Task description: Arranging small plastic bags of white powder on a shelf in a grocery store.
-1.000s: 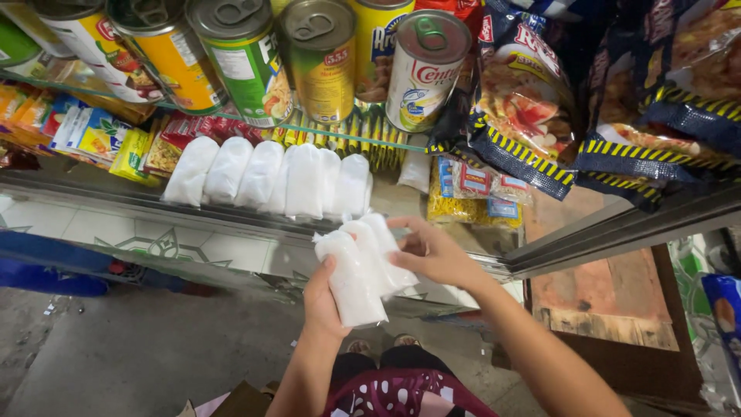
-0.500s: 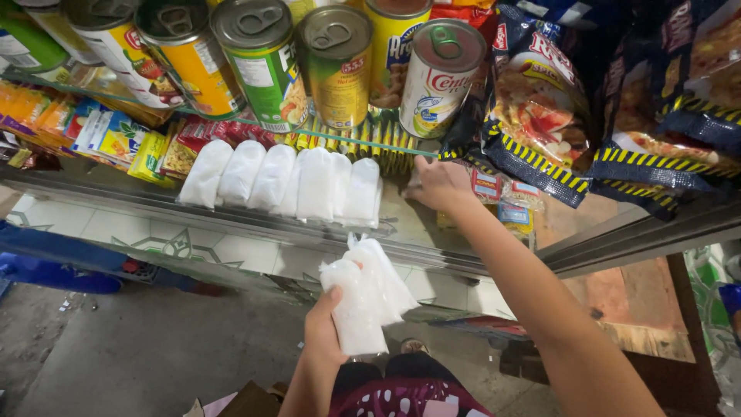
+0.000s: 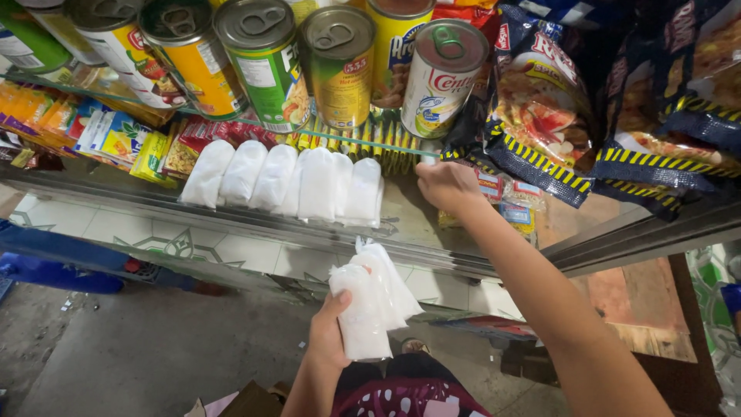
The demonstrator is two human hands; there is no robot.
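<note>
1. We stand at a small shop shelf with a glass top. Tins stand in a row above it, and dark snack bags hang on the right.
2. Our left hand is down low, in front of the shelf. Its fingers are wrapped around a bunch of little white bags. The bags stick up out of the hand like a fan.
3. Our right hand is up on the shelf, just beside the row of white bags lying there. Its fingers are curled in, and we cannot tell if they hold anything.
4. We think the bunch could slip. The bags look smooth and one hand holds many, so a loose squeeze may let one fall to the floor.
5. We think our right arm could bump the tin near it and knock it over.
6. We think a push could shove the neat row crooked.
</note>
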